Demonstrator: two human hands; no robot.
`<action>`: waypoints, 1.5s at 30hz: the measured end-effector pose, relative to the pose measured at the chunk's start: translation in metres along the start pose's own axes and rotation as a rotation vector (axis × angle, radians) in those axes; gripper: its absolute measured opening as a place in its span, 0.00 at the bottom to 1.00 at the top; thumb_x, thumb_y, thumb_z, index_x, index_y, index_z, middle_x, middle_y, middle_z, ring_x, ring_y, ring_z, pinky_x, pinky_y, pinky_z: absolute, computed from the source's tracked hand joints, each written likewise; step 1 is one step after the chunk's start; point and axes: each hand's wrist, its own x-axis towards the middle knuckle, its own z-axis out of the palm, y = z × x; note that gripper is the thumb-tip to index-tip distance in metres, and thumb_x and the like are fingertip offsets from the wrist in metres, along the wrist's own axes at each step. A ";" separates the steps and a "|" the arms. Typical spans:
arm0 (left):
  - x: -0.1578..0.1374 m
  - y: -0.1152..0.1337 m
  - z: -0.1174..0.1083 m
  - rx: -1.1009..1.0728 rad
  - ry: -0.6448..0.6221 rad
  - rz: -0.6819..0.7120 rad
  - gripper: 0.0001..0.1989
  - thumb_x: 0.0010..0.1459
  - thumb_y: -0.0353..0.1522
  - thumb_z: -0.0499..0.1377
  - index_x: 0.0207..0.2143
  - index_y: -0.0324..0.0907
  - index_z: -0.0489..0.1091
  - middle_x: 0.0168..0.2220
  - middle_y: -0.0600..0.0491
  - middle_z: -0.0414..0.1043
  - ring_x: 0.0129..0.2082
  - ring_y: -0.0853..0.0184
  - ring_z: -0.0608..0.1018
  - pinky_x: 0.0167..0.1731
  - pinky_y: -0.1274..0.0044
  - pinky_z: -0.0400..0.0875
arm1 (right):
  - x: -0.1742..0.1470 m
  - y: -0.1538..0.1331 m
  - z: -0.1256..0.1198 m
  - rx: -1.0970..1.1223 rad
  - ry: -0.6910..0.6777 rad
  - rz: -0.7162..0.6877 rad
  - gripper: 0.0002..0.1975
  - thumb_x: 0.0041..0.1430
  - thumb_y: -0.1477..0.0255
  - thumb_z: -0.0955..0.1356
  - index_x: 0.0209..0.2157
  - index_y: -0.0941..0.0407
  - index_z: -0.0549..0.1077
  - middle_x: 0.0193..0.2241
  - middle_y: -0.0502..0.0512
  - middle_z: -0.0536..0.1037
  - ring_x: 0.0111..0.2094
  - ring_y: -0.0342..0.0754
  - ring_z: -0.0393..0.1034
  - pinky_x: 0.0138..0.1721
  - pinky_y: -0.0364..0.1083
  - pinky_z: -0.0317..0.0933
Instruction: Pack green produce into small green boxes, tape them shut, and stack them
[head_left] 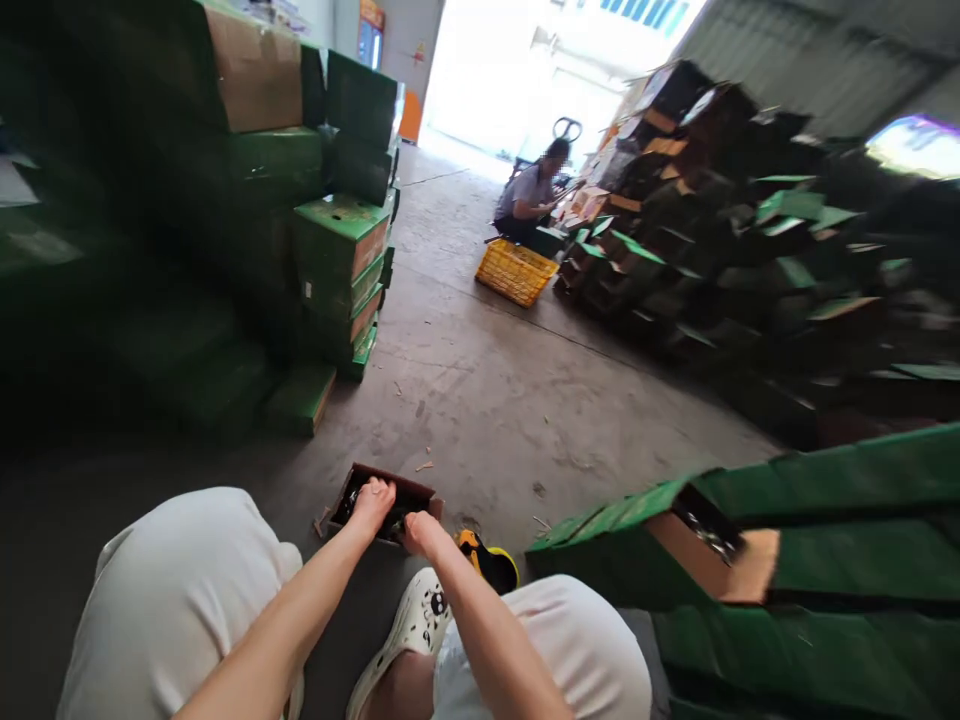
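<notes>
Cardboard box (415, 492) stands open around dark contents (349, 502), handling seemingly unfinished, left hand (373, 503) inside, right hand (424, 532) at one end, fingers' grip impossible to tell

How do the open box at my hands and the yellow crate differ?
The open box is dark brown; the yellow crate is bright. The open box has the left hand inside and the right hand at its edge; the yellow crate sits farther off, near another person. Both stand on the floor.
</notes>
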 end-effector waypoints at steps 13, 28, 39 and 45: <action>-0.035 -0.007 0.014 0.083 0.054 0.179 0.18 0.65 0.22 0.53 0.54 0.36 0.75 0.44 0.36 0.75 0.48 0.54 0.76 0.46 0.67 0.69 | -0.043 -0.027 0.036 0.289 0.038 0.325 0.16 0.69 0.80 0.64 0.53 0.58 0.79 0.52 0.69 0.82 0.54 0.58 0.80 0.49 0.48 0.71; -0.013 -0.008 0.027 -0.076 -0.005 0.077 0.28 0.60 0.21 0.61 0.63 0.42 0.69 0.64 0.43 0.69 0.60 0.58 0.74 0.58 0.71 0.72 | -0.011 0.002 0.047 0.472 0.072 0.241 0.16 0.63 0.85 0.64 0.49 0.61 0.77 0.47 0.68 0.84 0.50 0.55 0.81 0.40 0.42 0.66; -0.005 0.001 0.035 -0.201 0.022 -0.055 0.25 0.66 0.20 0.50 0.58 0.44 0.76 0.68 0.39 0.65 0.69 0.50 0.66 0.64 0.58 0.67 | -0.015 -0.007 0.059 0.452 0.238 0.197 0.29 0.68 0.82 0.59 0.68 0.56 0.68 0.69 0.68 0.67 0.64 0.57 0.69 0.60 0.49 0.65; -0.005 -0.004 0.038 -0.398 0.032 -0.082 0.30 0.61 0.17 0.53 0.63 0.42 0.72 0.66 0.39 0.68 0.64 0.55 0.74 0.63 0.68 0.69 | -0.001 -0.006 0.055 0.379 0.186 0.092 0.32 0.69 0.78 0.59 0.71 0.43 0.65 0.65 0.56 0.72 0.64 0.54 0.67 0.58 0.49 0.68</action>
